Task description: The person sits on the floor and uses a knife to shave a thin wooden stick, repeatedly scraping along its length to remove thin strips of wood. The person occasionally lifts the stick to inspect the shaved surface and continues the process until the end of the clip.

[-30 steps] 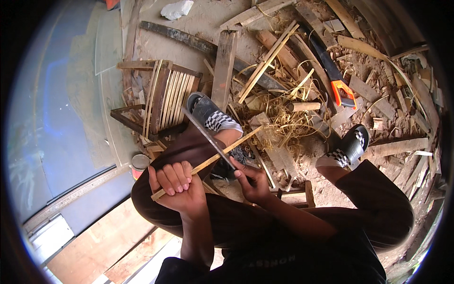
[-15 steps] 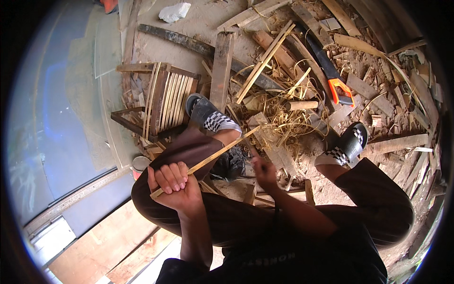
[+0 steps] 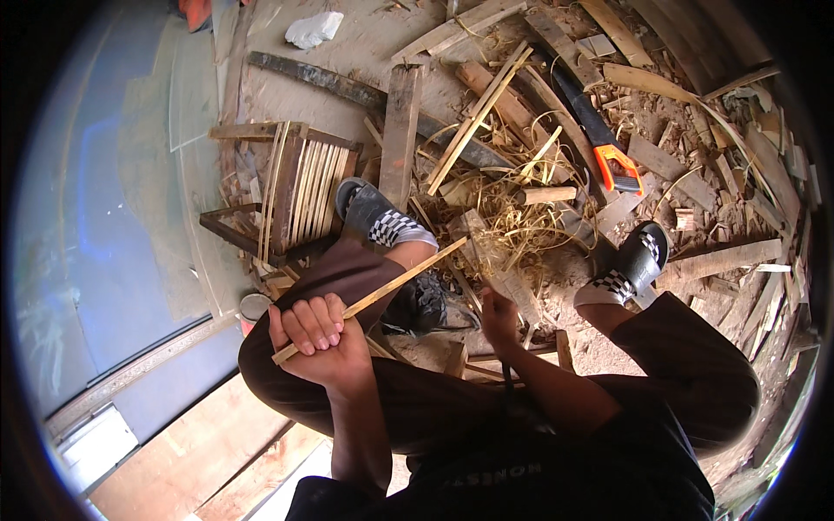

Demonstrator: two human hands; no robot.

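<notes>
My left hand (image 3: pixel 317 339) is closed around the lower end of a thin, pale wooden strip (image 3: pixel 401 281), above my left thigh. The strip slants up and to the right, its far tip over the shavings beside my left foot. My right hand (image 3: pixel 500 321) is closed to the right of the strip and apart from it. A dark, narrow shape shows near its fingertips, but whether the hand holds it is too unclear to tell. Curly shavings (image 3: pixel 521 230) are heaped on the ground beyond both hands.
An orange-handled handsaw (image 3: pixel 615 169) lies at the right among scrap boards. A small wooden frame with pale slats (image 3: pixel 313 191) stands by my left foot. Pale sticks (image 3: pixel 480 120) rest beyond the shavings. A white lump (image 3: pixel 314 29) and a can (image 3: pixel 254 306) are at the left.
My right hand has shifted a little to the right, away from the strip. The left hand keeps its grip on the strip, nearly still. The whole view has moved slightly.
</notes>
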